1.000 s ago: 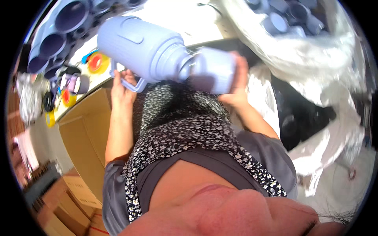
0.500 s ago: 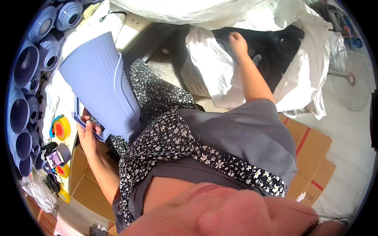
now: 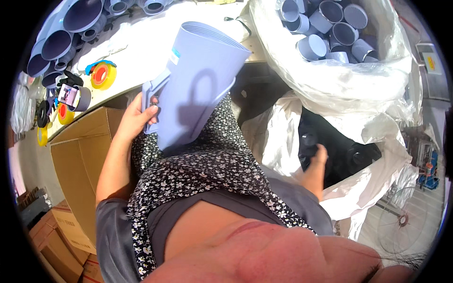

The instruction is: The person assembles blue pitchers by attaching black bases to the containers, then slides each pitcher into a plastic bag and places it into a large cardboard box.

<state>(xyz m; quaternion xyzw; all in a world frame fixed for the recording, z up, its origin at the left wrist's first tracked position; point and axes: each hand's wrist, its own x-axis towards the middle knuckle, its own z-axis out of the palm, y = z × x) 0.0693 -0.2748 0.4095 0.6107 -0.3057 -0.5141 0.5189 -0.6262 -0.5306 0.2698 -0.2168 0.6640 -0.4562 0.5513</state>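
Note:
My left hand (image 3: 140,115) grips the handle of a large lavender plastic jug (image 3: 198,85), held upright on my lap with its open mouth up. My right hand (image 3: 317,158) reaches into a white sack (image 3: 283,137) holding black round parts (image 3: 351,153); its fingers are partly hidden among them, and I cannot tell whether it holds one.
A clear bag (image 3: 330,61) of lavender lids sits at the top right. Stacked lavender jugs (image 3: 59,42) and rolls of tape (image 3: 103,75) lie on the white table (image 3: 141,47). An open cardboard box (image 3: 78,160) stands at my left. A floor fan (image 3: 401,221) lies at the lower right.
The jug has swung from lying across my front to upright in my left hand. My right hand let go of its end and moved down into the sack of black parts.

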